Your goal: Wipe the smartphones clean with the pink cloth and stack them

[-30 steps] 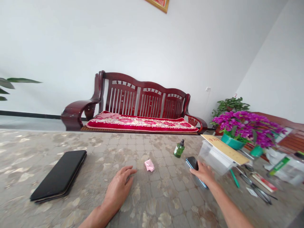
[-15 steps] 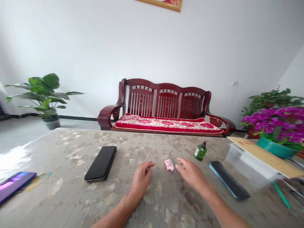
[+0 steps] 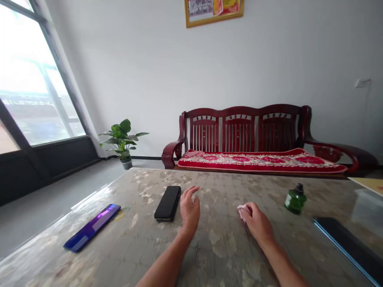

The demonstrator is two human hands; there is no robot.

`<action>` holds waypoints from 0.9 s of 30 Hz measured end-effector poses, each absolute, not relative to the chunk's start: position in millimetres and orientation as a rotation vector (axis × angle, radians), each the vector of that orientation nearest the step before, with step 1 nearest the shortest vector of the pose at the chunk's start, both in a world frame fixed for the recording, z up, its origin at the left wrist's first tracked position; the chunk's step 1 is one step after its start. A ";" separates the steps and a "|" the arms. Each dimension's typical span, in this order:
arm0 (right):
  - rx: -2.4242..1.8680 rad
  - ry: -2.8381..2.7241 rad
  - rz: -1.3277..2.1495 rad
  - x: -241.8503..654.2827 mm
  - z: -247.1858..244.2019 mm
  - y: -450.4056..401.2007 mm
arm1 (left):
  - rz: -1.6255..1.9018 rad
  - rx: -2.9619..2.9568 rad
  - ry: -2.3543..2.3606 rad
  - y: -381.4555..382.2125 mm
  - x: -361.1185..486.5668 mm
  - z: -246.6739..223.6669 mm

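My right hand (image 3: 257, 221) is closed on a small crumpled pink cloth (image 3: 243, 211), pinching it at the tabletop. My left hand (image 3: 190, 205) is open and holds nothing; its fingers are partly spread, just right of a black phone (image 3: 168, 202) lying flat. I cannot tell whether the left hand touches the table. To the right of my right hand stands a small green bottle (image 3: 295, 199) with a black cap.
A blue-purple phone (image 3: 92, 227) lies at the left of the patterned table (image 3: 143, 255). Another dark phone (image 3: 347, 243) lies at the right, near a clear box (image 3: 369, 209) with a tan sheet (image 3: 369, 184). A red wooden bench (image 3: 239, 129) stands behind the table.
The view has swung left. My right hand has taken hold of the pink cloth, which lay loose on the table. My left hand has moved left, close to the black phone.
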State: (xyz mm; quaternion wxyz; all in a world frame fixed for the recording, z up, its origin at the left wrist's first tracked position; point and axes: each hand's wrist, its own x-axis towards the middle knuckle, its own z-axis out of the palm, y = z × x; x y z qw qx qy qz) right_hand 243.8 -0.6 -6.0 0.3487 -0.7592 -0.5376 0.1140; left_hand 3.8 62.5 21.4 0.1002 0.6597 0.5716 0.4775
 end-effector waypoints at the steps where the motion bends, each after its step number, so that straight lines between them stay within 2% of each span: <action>1: -1.943 -1.372 0.321 245.0 -7.8 0.3 | 1.375 1.962 1.772 66.3 -2.1 25.4; 11: -1.857 -1.316 0.417 251.4 -13.0 6.0 | 0.742 1.789 2.416 103.2 -68.4 47.7; 19: -1.839 -1.323 0.429 251.4 -12.0 6.7 | 0.382 1.696 2.391 128.6 -95.2 45.3; 27: -1.838 -1.322 0.422 251.2 -10.9 5.7 | 0.361 1.664 2.186 139.9 -116.6 38.4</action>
